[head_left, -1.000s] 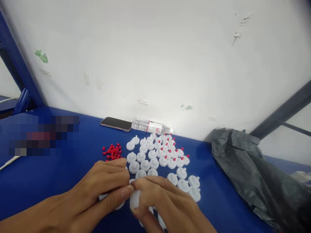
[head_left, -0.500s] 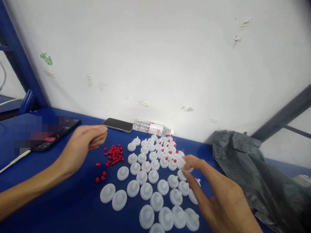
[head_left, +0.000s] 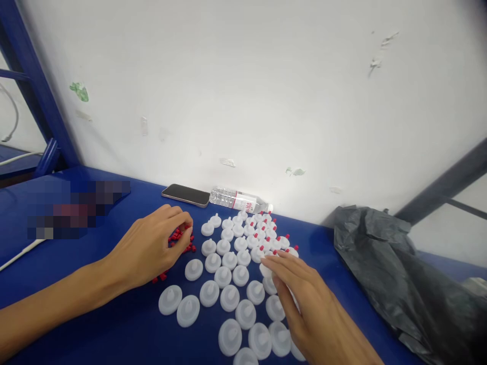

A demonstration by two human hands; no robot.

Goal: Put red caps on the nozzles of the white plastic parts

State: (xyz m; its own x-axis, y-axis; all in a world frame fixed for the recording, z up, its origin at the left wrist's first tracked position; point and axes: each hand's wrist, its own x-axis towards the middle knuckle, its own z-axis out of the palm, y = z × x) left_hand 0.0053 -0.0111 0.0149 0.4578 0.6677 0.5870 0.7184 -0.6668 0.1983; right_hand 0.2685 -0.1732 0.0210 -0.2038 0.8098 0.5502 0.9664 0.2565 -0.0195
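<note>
My left hand reaches over the pile of small red caps, partly hiding it. Its thumb and index finger nearly meet at the tips, with a bit of red showing between them. My right hand is closed with thumb and fingers at the edge of a white plastic disc. Similar white discs with a central nozzle are spread in loose rows between and below my hands. Several discs at the back right carry red caps on their nozzles.
A clear water bottle lies against the white wall, beside a phone. A dark grey plastic bag is bunched at the right on the blue table. At the left a white cable runs to a blurred-out object.
My left hand has moved right and down onto the red caps. My right hand has left a disc at the back right, now showing a red cap, and moved left to another disc.
</note>
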